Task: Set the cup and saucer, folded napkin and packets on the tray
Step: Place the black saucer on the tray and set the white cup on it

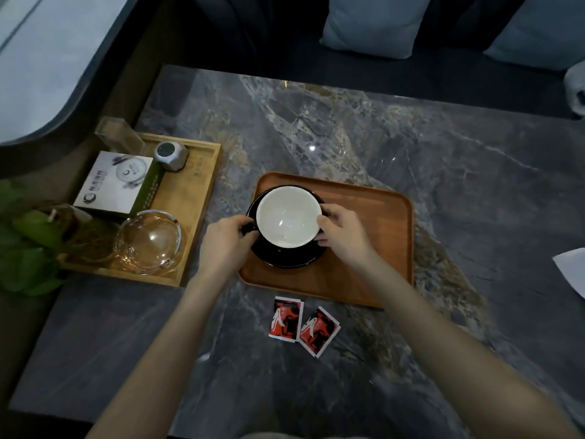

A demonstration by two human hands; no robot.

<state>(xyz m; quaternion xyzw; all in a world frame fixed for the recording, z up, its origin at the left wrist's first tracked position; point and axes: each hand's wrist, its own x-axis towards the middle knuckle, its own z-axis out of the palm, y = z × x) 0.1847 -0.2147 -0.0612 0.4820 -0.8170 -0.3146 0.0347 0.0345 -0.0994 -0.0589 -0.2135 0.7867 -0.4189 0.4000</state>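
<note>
A black cup (288, 217) with a white inside stands on a black saucer (286, 258), at the left end of a brown wooden tray (373, 236). My left hand (226, 240) grips the cup's handle on its left side. My right hand (340, 231) holds the cup's right rim and side. Two red and black packets (302, 324) lie on the marble table just in front of the tray. A white sheet, perhaps the napkin (573, 274), shows at the right edge of the view.
A second, lighter wooden tray (196, 198) at the left holds a glass ashtray (148, 242), a white and green box (118, 182) and a small silver cube (171, 155). A green plant (25, 242) stands at the far left. Sofa cushions (373, 23) lie beyond the table.
</note>
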